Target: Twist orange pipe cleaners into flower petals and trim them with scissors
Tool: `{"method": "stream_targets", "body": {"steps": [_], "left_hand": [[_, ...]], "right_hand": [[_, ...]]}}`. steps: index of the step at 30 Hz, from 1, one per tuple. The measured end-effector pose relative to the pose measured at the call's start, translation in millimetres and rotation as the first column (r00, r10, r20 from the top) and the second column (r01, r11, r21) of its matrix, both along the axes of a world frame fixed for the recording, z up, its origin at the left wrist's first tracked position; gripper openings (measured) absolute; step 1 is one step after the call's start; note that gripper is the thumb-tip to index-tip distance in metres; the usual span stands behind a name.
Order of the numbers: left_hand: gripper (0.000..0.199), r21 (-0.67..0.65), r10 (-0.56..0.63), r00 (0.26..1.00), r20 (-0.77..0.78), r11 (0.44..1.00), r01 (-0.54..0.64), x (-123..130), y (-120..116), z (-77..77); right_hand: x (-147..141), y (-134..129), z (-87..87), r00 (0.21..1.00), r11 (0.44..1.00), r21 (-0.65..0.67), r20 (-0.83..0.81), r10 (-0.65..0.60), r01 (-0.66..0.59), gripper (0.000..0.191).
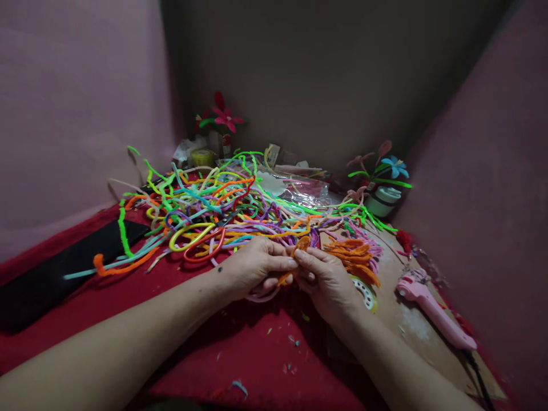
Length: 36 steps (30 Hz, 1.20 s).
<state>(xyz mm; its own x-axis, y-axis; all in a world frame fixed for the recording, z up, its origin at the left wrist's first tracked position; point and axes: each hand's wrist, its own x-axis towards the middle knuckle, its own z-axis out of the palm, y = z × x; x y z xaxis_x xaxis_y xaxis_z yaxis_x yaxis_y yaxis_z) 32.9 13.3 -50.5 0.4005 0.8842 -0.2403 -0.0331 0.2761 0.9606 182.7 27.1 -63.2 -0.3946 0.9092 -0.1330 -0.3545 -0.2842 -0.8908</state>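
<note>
Both my hands meet over the front of the table, pinching one orange pipe cleaner (302, 244) bent into a loop. My left hand (261, 265) grips it between thumb and fingers, and its lower end pokes out below the thumb. On the other side my right hand (323, 277) pinches the loop near its top. Just beyond the right hand lies a bundle of orange pipe-cleaner loops (353, 257). Scissors with red and yellow handles (201, 242) rest left of my hands, on the edge of a big tangle of coloured pipe cleaners (226, 200).
A pink glue gun (434, 308) lies on a brown board (413, 354) at the right. Pipe-cleaner flowers (394, 167) stand by a pale green jar (383, 201). A black flat case (64, 274) lies on the red cloth (257, 354) at left. Walls close in behind and at both sides.
</note>
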Motion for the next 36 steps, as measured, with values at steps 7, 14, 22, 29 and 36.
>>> {"method": "stream_targets", "body": {"steps": [7, 14, 22, 29, 36], "left_hand": [[0.027, 0.045, -0.026, 0.997, -0.069, 0.999, 0.029, 4, -1, 4.2], [0.018, 0.003, -0.033, 0.999, 0.021, 0.999, 0.033, 3, 0, 1.1], [0.020, -0.038, 0.064, 0.997, -0.033, 0.997, -0.066, 9, -4, 7.5], [0.021, -0.011, 0.031, 0.997, -0.069, 0.999, -0.032, 8, -4, 5.6], [0.023, 0.010, 0.053, 0.985, -0.164, 0.999, -0.052, 11, -4, 5.2]], "right_hand": [[5, 6, 7.3, 0.985, 0.982, 0.146, 0.105, -0.135, 0.120, 0.017], [0, 8, 1.7, 0.986, 0.987, -0.014, -0.037, -0.161, 0.161, 0.016], [2, 9, 3.2, 0.998, 0.998, 0.050, 0.047, -0.033, 0.030, 0.018], [4, 9, 2.0, 0.991, 0.992, 0.060, 0.062, -0.117, 0.113, 0.017], [4, 7, 1.1, 0.989, 0.992, 0.059, 0.090, -0.118, 0.113, 0.018]]}}
